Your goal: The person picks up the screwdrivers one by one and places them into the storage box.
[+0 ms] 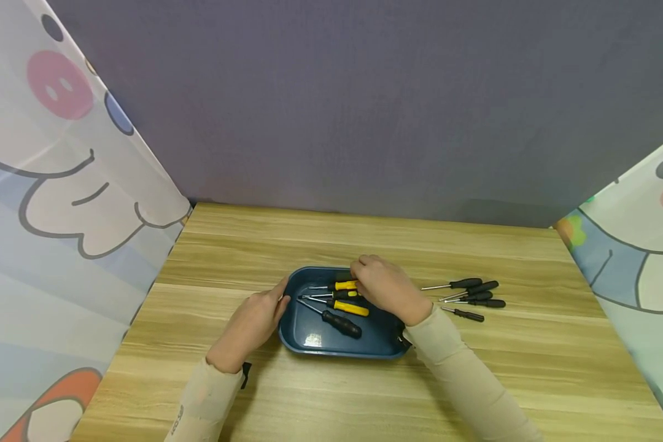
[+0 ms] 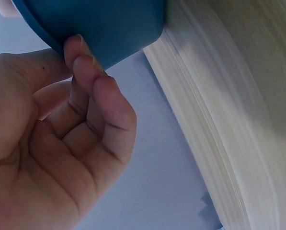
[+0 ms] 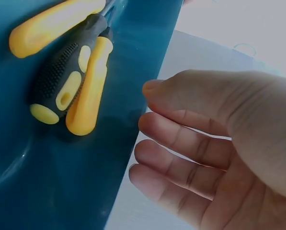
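A dark blue tray (image 1: pixel 320 352) lies on the table with several screwdrivers in it. My left hand (image 1: pixel 256 319) grips its left rim between thumb and fingers; in the left wrist view, curled fingers (image 2: pixel 116 103) meet the tray's outer wall. Over the far right part of the tray is my right hand (image 1: pixel 387 285), its loosely bent fingers beside the rim in the right wrist view with nothing visible in them. Inside lie a yellow screwdriver (image 1: pixel 350 308), a black screwdriver (image 1: pixel 341 324), a black-and-yellow screwdriver (image 3: pixel 56 79) and another yellow screwdriver (image 3: pixel 90 91).
On the wooden table (image 1: pixel 331 399), right of the tray, several black screwdrivers (image 1: pixel 477 296) lie in a loose group, with a smaller black screwdriver (image 1: pixel 468 315) nearer me. A grey panel (image 1: pixel 364 123) stands behind the table, and cartoon-printed sheets (image 1: pixel 61 215) hang at both sides.
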Action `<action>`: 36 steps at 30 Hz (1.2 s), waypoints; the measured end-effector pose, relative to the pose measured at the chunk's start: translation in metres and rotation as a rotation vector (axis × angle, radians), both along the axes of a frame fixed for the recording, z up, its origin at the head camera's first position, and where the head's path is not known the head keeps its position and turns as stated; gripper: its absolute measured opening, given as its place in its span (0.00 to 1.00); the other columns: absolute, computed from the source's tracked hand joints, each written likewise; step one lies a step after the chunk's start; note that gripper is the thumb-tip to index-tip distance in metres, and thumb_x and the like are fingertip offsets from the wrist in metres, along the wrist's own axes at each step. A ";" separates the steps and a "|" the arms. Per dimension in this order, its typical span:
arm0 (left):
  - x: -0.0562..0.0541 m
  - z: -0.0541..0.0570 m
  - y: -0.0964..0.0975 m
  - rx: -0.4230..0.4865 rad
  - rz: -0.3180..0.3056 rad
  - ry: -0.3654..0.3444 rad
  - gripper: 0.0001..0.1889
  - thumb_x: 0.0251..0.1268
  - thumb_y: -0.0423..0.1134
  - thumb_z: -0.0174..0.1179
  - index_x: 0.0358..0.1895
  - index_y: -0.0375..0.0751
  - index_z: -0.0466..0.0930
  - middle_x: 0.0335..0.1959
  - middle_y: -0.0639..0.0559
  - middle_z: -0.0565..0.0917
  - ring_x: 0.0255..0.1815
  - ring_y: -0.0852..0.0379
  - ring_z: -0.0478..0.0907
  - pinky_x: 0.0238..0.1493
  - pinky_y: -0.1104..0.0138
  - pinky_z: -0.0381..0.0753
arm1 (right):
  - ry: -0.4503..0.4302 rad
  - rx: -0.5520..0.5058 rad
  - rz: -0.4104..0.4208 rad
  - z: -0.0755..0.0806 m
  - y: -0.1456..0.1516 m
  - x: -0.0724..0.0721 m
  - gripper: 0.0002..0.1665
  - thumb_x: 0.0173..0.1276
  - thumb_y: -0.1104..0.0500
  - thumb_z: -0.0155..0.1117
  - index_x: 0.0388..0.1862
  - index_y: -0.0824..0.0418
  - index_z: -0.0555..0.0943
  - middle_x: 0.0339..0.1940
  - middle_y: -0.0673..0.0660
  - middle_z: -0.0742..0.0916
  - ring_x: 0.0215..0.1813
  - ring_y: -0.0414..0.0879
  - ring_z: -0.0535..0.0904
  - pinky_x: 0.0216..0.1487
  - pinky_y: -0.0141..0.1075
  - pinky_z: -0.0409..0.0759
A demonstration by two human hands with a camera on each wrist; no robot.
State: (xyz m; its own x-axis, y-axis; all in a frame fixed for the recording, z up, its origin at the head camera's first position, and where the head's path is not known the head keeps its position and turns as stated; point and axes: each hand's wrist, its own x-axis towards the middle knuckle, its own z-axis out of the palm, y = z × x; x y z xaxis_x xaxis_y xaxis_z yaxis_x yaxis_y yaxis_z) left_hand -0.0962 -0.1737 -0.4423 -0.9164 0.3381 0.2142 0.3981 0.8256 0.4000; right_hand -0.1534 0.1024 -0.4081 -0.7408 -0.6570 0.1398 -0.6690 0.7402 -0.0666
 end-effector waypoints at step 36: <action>0.000 -0.002 0.000 0.001 0.005 -0.005 0.23 0.72 0.33 0.60 0.67 0.28 0.73 0.36 0.39 0.86 0.35 0.46 0.86 0.35 0.55 0.84 | 0.018 -0.086 -0.057 0.001 0.082 0.005 0.11 0.65 0.64 0.73 0.45 0.65 0.83 0.38 0.57 0.82 0.33 0.46 0.78 0.32 0.36 0.79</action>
State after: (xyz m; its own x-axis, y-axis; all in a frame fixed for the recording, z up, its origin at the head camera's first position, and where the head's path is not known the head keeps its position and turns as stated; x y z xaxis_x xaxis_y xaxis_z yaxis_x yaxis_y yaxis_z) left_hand -0.0960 -0.1739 -0.4448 -0.9193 0.3328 0.2100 0.3916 0.8273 0.4029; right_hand -0.1480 0.1847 -0.4075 -0.7737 -0.5985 0.2077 -0.6274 0.7694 -0.1200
